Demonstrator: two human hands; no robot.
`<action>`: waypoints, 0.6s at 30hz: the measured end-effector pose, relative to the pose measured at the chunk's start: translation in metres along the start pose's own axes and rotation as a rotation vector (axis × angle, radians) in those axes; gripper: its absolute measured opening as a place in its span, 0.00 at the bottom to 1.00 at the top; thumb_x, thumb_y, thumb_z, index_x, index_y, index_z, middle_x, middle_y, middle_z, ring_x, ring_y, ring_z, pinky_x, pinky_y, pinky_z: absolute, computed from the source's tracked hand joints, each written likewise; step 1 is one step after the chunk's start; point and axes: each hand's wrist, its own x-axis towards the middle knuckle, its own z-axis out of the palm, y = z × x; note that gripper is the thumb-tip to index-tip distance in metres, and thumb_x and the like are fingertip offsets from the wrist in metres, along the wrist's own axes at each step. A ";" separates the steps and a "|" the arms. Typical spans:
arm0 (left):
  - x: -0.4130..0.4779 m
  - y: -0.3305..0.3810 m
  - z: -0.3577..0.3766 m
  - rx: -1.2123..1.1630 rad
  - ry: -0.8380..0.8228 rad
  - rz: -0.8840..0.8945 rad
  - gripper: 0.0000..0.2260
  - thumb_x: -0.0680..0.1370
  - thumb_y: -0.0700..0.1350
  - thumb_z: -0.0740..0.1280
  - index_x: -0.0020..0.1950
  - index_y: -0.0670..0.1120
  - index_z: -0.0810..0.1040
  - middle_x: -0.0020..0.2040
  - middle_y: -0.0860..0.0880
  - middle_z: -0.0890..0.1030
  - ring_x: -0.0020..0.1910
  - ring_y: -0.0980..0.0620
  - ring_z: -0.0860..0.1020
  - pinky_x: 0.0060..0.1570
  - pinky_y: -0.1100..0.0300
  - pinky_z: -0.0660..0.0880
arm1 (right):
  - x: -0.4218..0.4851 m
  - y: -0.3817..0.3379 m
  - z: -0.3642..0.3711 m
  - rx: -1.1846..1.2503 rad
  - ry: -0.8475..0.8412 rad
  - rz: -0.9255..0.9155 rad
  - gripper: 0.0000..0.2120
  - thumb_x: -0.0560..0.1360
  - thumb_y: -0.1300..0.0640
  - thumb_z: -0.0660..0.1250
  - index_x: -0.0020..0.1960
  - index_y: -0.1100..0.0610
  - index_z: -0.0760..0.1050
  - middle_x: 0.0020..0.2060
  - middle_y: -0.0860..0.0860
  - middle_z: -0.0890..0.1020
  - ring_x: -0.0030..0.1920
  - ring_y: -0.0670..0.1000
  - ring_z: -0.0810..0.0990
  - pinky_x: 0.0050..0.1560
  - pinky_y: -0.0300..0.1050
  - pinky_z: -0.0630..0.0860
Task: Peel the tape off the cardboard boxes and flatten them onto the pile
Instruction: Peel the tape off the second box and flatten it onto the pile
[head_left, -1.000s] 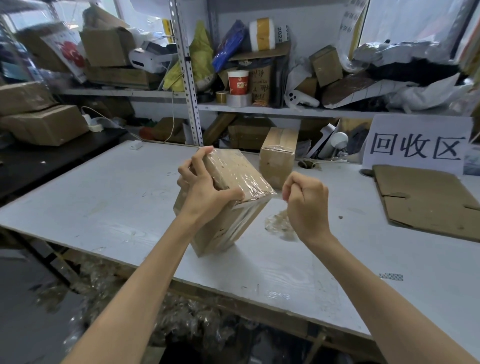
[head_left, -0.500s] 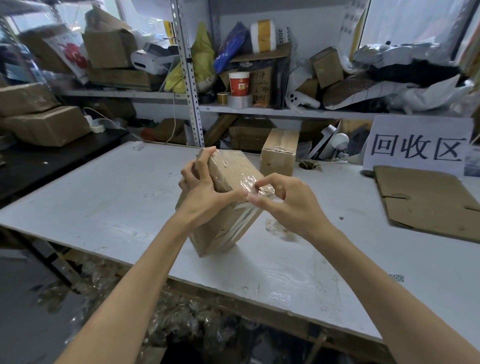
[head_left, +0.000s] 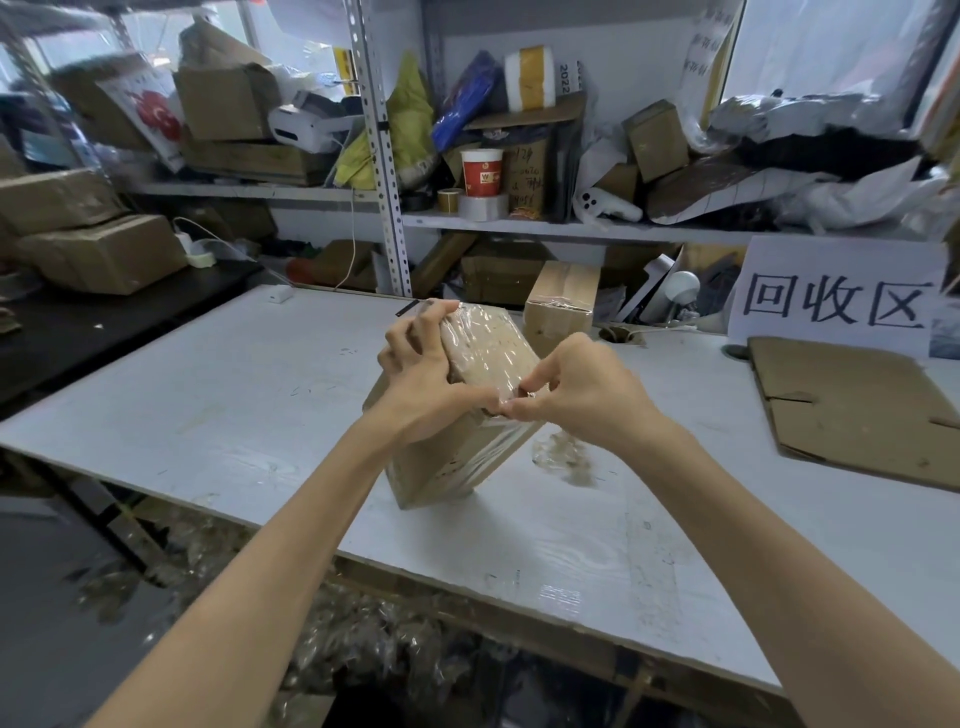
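The white tabletop (head_left: 208, 405) spreads out under the taped cardboard box (head_left: 452, 467) and runs well past it on every side. Behind the box rises metal shelving (head_left: 387, 208), crammed with cartons, bags and rolls. To the right of the box and well apart from it lies the flattened cardboard (head_left: 857, 405), flat on the tabletop. Behind that, further right of the box, a paper sign (head_left: 836, 301) stands upright with three large black characters.

The box itself stands tilted, its low edge down on the tabletop and the rest lifted. Clear tape (head_left: 493, 338) covers its upper face in shiny wrinkles. Just behind the box, a little to its right, a second cardboard box (head_left: 561, 306) stands upright, also taped.

The left hand (head_left: 426, 384) grips the box from its left side, fingers curled over the far upper edge and the thumb laid along the near edge. The right hand (head_left: 582, 395) comes in from the box's right, with thumb and forefinger pinched together on the tape at the near corner of the upper face and the other fingers curled in.

Just beside the box's lower right side lies a crumpled wad of peeled tape (head_left: 563, 457). Far behind the box, a red paper cup (head_left: 482, 172) sits on the shelving
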 end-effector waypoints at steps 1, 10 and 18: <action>0.000 0.002 0.001 0.008 -0.004 0.010 0.46 0.58 0.62 0.72 0.69 0.66 0.49 0.61 0.60 0.51 0.68 0.45 0.53 0.67 0.52 0.60 | 0.003 -0.003 -0.003 -0.039 -0.031 0.012 0.14 0.65 0.43 0.76 0.39 0.55 0.84 0.26 0.45 0.79 0.29 0.45 0.74 0.29 0.43 0.70; -0.004 0.013 0.010 0.056 0.028 0.054 0.42 0.60 0.68 0.69 0.68 0.68 0.49 0.60 0.59 0.51 0.68 0.43 0.53 0.59 0.55 0.59 | 0.001 0.001 0.004 -0.015 0.000 -0.010 0.11 0.69 0.56 0.74 0.38 0.65 0.83 0.31 0.60 0.83 0.31 0.59 0.80 0.34 0.54 0.79; -0.012 0.010 0.001 0.054 -0.047 0.087 0.47 0.53 0.77 0.68 0.63 0.82 0.42 0.63 0.63 0.50 0.70 0.43 0.52 0.63 0.50 0.60 | -0.012 0.013 0.018 0.120 0.204 -0.056 0.04 0.70 0.62 0.72 0.38 0.62 0.84 0.27 0.55 0.81 0.28 0.50 0.77 0.29 0.44 0.76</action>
